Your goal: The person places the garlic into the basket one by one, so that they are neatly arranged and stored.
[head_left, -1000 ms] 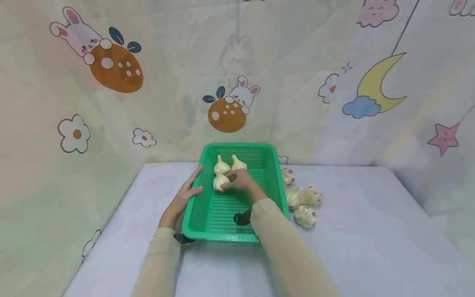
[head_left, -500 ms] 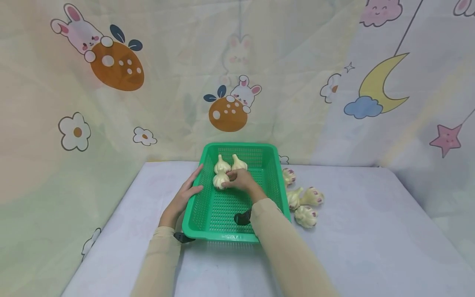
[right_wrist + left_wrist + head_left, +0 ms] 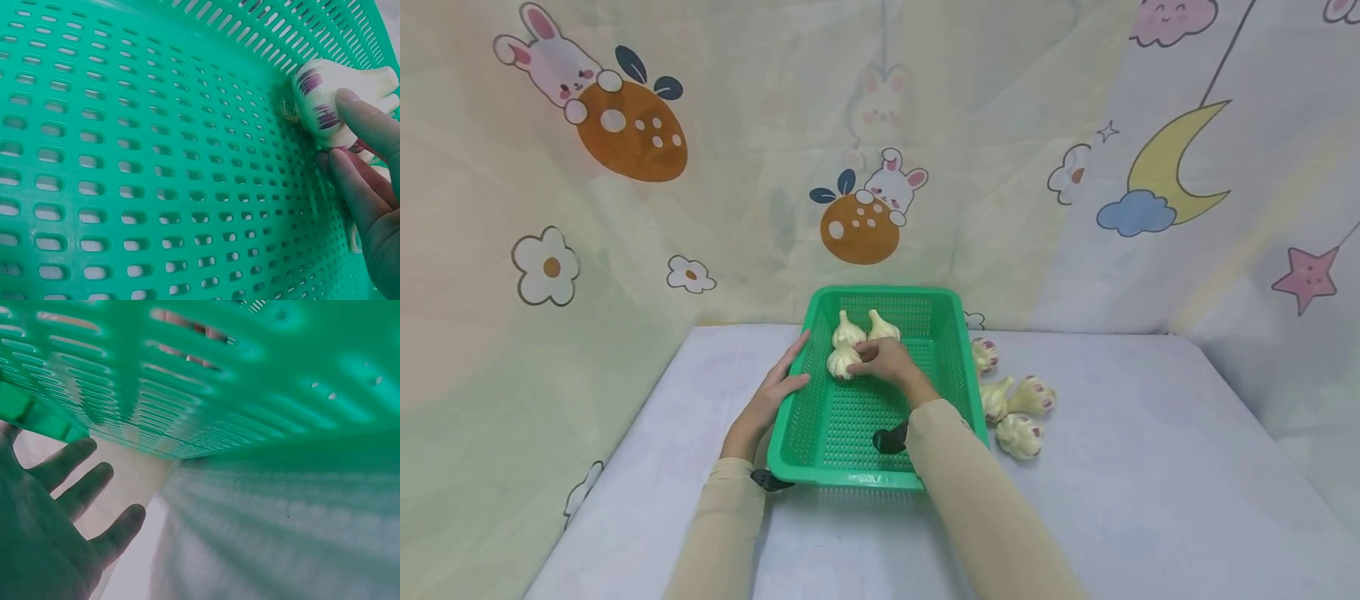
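The right hand (image 3: 891, 364) pinches a garlic bulb (image 3: 841, 362) between thumb and fingers, inside a green plastic basket (image 3: 880, 478) on the white-covered desk (image 3: 1157, 467). That bulb is in the left part of the basket, toward the back. In the right wrist view its root end shows purple streaks, and fingertips press on its pale skin.

Just behind it, two more garlic bulbs (image 3: 847, 329) stand side by side with their stems up; whether the pinched one touches them cannot be told.

The left hand (image 3: 767, 404) lies along the basket's left side, with index finger and thumb reaching the rim; the left wrist view shows its fingers spread apart next to the perforated wall.

Outside, just beside the basket's right side, four garlic bulbs (image 3: 1019, 437) lie grouped on the desk, several with purple patches on their root ends.

Both forearms wear beige sleeves (image 3: 992, 508), with a dark device (image 3: 891, 439) near each wrist. Behind the desk hangs a pale cloth (image 3: 985, 125) printed with rabbits, flowers, a yellow moon and a pink star.
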`<state>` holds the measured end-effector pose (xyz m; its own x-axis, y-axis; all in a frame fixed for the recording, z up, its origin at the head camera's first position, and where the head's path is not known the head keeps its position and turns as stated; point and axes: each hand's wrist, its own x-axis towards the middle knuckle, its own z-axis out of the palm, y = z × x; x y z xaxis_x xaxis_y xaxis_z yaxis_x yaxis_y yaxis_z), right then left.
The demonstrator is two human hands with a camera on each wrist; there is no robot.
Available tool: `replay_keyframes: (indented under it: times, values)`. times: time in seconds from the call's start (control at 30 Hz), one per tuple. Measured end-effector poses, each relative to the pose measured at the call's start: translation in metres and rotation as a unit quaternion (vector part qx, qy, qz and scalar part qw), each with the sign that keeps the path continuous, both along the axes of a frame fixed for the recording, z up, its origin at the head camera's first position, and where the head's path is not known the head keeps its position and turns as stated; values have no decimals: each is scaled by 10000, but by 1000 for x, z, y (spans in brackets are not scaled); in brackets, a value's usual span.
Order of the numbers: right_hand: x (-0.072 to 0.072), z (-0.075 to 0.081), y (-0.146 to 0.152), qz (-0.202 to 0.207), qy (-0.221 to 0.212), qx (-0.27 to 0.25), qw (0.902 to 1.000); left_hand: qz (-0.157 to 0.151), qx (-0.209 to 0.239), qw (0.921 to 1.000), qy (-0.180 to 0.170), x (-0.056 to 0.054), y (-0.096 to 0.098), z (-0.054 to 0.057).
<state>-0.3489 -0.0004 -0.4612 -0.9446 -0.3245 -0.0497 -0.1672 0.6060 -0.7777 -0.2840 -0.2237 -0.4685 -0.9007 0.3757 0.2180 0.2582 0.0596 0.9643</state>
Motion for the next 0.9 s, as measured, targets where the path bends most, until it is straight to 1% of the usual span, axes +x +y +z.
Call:
replay_keyframes:
  times: [0.07,0.23,0.33,0.6,0.8,0.9]
  values:
    - [1,1,-1,1,16,-17,10000,15,-13,10000,-15,0,0,-1]
    - [1,2,-2,-50,32,-107,9999,86,-58,9999,95,-4,-2,-8]
    - [1,2,-2,-71,24,-131,9999,86,-47,9998,144,-6,-2,-11]
    - [1,3,0,-77,100,-75,9999,47,-10,10000,62,-4,-1,-9]
    - [2,4,2,-125,-81,-69,9999,33,-13,10000,83,-5,-1,-10]
    - [2,3,3,-117,-88,-42,9999,25,-31,10000,91,-5,-2,-11]
